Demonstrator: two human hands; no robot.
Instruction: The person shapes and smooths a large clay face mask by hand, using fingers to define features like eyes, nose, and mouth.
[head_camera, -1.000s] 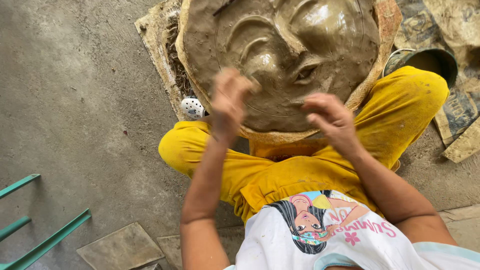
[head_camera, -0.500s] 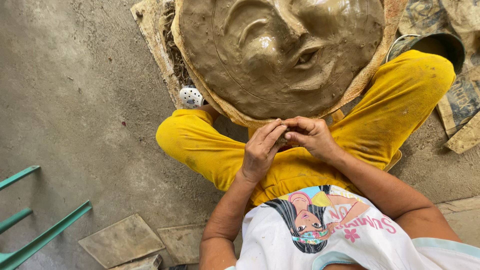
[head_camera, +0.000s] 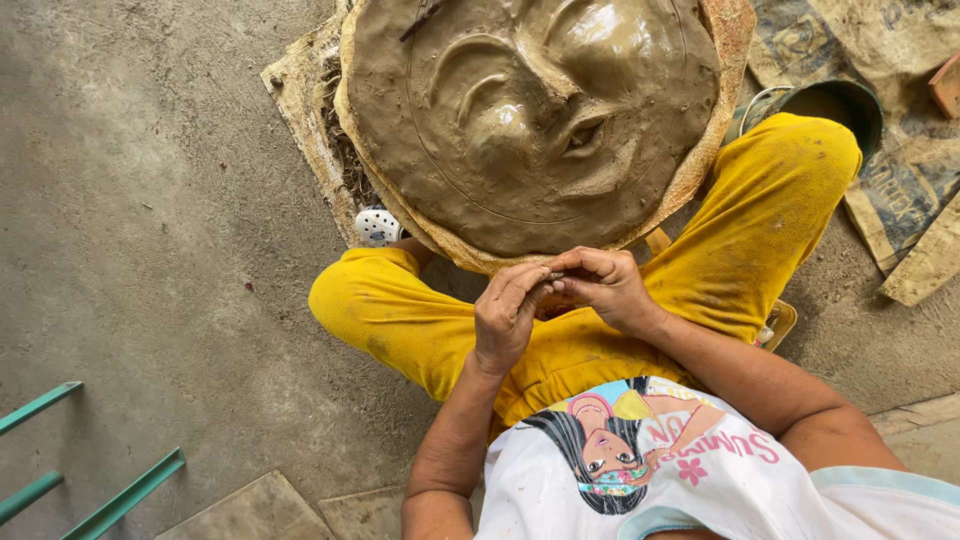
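Head view: two hands pinch a bit of clay below a big clay face

Head camera looks straight down on a person squatting on a grey concrete floor (head_camera: 130, 220). At nine o'clock and lower, green metal bars (head_camera: 60, 470) cross the corner. At seven o'clock lie flat stone tiles (head_camera: 250, 510). Just left of centre the left hand (head_camera: 508, 315) is curled, its grip pressed together on a small dark lump of clay (head_camera: 553, 276). That lump sits at the middle of the frame, over the lap of the yellow trousers (head_camera: 420, 330). The right hand (head_camera: 605, 290) meets it from the other side, fingertips closed on the same lump, so both hands touch. At twelve o'clock the round clay face relief (head_camera: 530, 120) rests on a straw-coloured mat (head_camera: 310, 110), wet and glossy around the nose. At two o'clock a dark bucket (head_camera: 835, 100) stands beside the knee, with worn sacking (head_camera: 900, 190) past it.
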